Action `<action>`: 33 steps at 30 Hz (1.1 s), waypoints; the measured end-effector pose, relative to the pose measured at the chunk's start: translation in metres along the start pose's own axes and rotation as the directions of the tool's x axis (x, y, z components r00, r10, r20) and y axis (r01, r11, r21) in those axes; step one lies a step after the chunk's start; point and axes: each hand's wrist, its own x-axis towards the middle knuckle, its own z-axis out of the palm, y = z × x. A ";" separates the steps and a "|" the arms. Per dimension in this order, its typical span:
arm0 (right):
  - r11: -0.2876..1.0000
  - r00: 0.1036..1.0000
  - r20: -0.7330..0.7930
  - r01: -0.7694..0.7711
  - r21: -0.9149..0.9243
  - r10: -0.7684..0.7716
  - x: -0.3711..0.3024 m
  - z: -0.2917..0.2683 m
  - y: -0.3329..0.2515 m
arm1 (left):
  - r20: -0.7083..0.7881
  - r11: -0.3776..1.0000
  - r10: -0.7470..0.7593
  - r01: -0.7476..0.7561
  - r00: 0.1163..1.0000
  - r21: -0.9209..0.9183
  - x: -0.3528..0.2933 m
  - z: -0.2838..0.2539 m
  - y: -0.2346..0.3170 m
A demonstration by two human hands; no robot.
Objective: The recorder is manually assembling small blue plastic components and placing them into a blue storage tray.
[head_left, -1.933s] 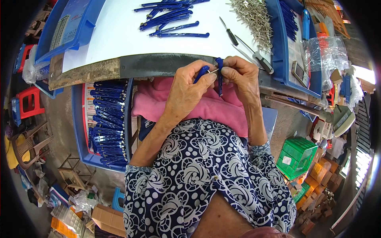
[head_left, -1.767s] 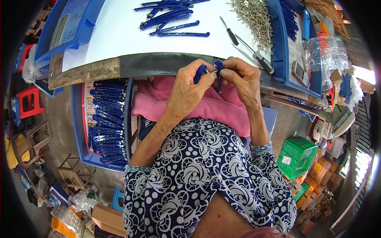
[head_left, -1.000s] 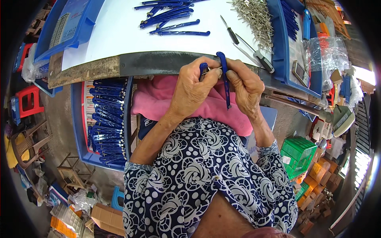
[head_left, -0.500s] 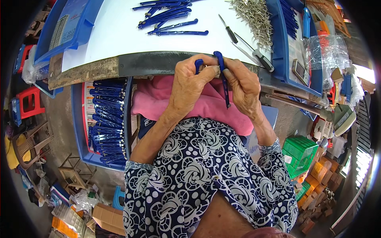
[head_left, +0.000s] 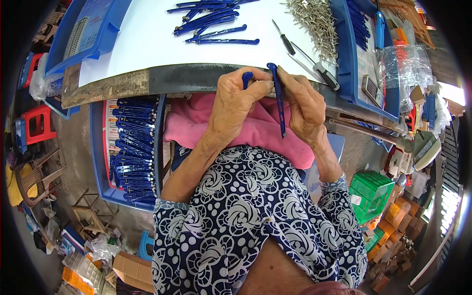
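Note:
Just in front of the table edge, my left hand [head_left: 237, 98] is closed in a pinch. A blue piece with a rounded hooked end [head_left: 247, 78] sticks up from its curled fingers; the rest of that piece is hidden. My right hand [head_left: 306, 105] has its fingers closed at the upper part of a slim blue bar [head_left: 280, 101] with a rounded head. This bar hangs nearly upright, its narrow tip pointing down over a pink cloth [head_left: 196, 123] on my lap. The left thumb and fingertip meet the bar near its top. Whatever lies between the fingertips is too small to name.
On the white tabletop [head_left: 142, 44] lie several similar blue bars [head_left: 211, 22], two screwdrivers [head_left: 324, 73] and a heap of small metal pins [head_left: 314, 29]. Blue trays flank it; the right one [head_left: 348, 73] holds a phone [head_left: 372, 91]. A blue bin [head_left: 101, 167] packed with blue pieces stands lower left.
The right hand has shifted slightly right, its thumb no longer showing across the bar. The bar hangs a little more upright. The left hand keeps its pinch.

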 end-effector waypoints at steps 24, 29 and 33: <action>0.894 0.916 0.032 0.397 -0.208 -0.399 0.008 -0.016 0.016 | 0.200 0.937 0.157 -0.210 0.967 0.279 0.006 0.010 0.011; 0.934 0.940 0.070 0.341 -0.105 -0.335 0.011 -0.020 0.018 | 0.204 0.802 0.207 -0.285 0.957 0.525 0.005 0.009 0.012; 0.908 0.965 0.209 -0.225 0.353 0.158 0.007 -0.021 0.010 | 0.320 0.588 0.303 -0.441 0.898 0.678 0.006 0.006 0.015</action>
